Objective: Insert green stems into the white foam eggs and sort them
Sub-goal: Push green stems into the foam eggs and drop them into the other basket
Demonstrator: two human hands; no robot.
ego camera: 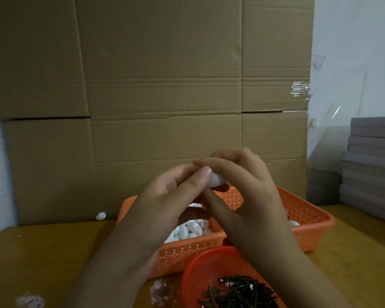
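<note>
Right hand [242,185] pinches egg [216,180], centre frame above tray [307,215]. Left hand [176,192] curled at egg's 9 o'clock tip; stem hidden. Stems [238,292] at 6 o'clock. Push straight along axis, gently; foam dents.

Perforated plastic basket [309,221], matt cardboard [165,85], wooden table [53,252]

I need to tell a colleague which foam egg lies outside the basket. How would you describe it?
Start at the big cardboard sheet standing behind the wooden table. At its bottom edge, left of the orange rectangular basket, lies one white foam egg. Unlike the eggs heaped in the basket, it lies alone on the tabletop.
</note>
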